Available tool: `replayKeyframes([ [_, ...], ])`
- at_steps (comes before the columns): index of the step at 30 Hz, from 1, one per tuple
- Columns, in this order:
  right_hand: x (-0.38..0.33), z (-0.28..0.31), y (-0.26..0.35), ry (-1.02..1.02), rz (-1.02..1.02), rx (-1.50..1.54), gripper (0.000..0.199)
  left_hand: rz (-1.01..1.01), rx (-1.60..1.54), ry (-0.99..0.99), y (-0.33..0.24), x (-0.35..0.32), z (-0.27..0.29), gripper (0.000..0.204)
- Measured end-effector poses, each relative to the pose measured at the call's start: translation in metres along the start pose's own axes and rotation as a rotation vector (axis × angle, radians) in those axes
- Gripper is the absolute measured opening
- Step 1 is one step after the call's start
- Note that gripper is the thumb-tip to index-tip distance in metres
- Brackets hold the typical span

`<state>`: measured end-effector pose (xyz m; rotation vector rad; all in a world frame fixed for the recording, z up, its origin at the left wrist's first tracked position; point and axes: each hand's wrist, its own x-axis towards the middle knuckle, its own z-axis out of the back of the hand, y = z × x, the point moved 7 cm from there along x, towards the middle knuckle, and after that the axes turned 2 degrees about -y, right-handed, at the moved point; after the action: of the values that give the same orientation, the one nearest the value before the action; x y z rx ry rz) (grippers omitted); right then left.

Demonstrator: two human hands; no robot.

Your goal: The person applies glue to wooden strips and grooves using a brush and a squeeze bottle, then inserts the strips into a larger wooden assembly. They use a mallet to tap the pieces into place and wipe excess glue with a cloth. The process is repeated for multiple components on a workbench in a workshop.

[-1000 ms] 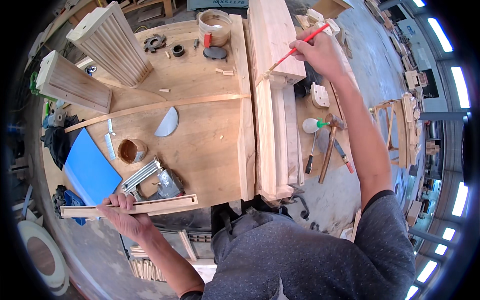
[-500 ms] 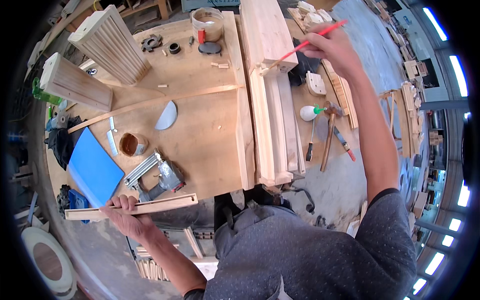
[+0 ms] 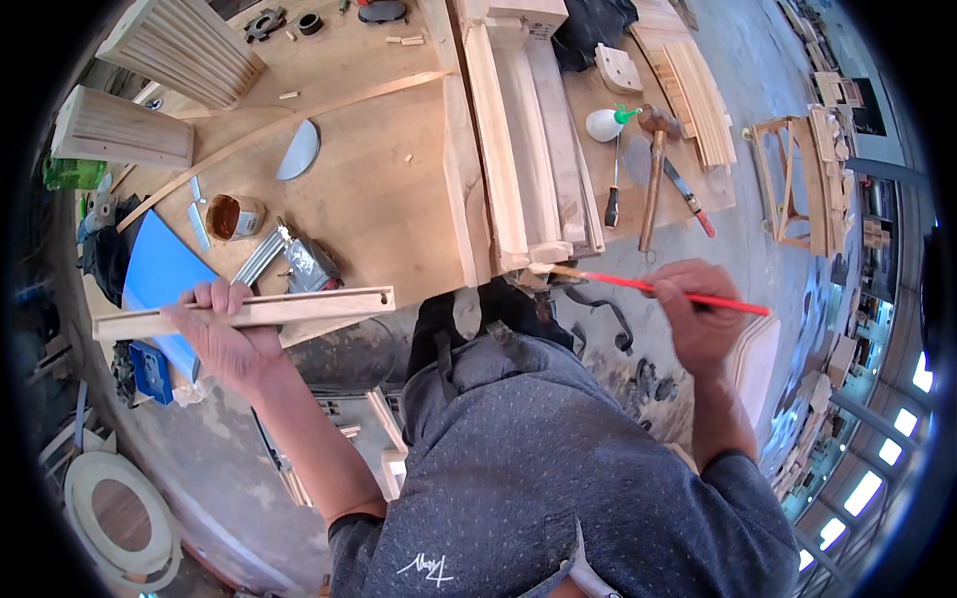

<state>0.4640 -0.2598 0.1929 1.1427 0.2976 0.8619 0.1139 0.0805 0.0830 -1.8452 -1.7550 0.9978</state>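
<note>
My left hand (image 3: 221, 336) grips a long grooved wooden strip (image 3: 299, 306), held level over the near edge of the workbench (image 3: 379, 199). My right hand (image 3: 700, 317) holds a thin red-handled brush (image 3: 648, 287); its bristle end touches the near end of a long moulded wooden piece (image 3: 523, 149) that lies along the bench. A small open pot of brown glue (image 3: 233, 215) stands on the bench beyond my left hand.
A blue sheet (image 3: 159, 279) and a metal tool (image 3: 299, 261) lie near the left hand. A hammer (image 3: 653, 169), a screwdriver (image 3: 613, 194) and a white glue bottle (image 3: 606, 124) lie on the right. Fluted wooden blocks (image 3: 184, 45) stand far left.
My right hand has drawn the red brush back from the far end of the moulded piece to its near end. The left hand has kept its hold on the strip.
</note>
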Motion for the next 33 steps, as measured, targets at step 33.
replayKeyframes([
  [33, -0.005, -0.034, 0.002, -0.011, 0.057, -0.142, 0.009, -0.077, 0.016, -0.084, -0.036, -0.059, 0.050, 0.036],
])
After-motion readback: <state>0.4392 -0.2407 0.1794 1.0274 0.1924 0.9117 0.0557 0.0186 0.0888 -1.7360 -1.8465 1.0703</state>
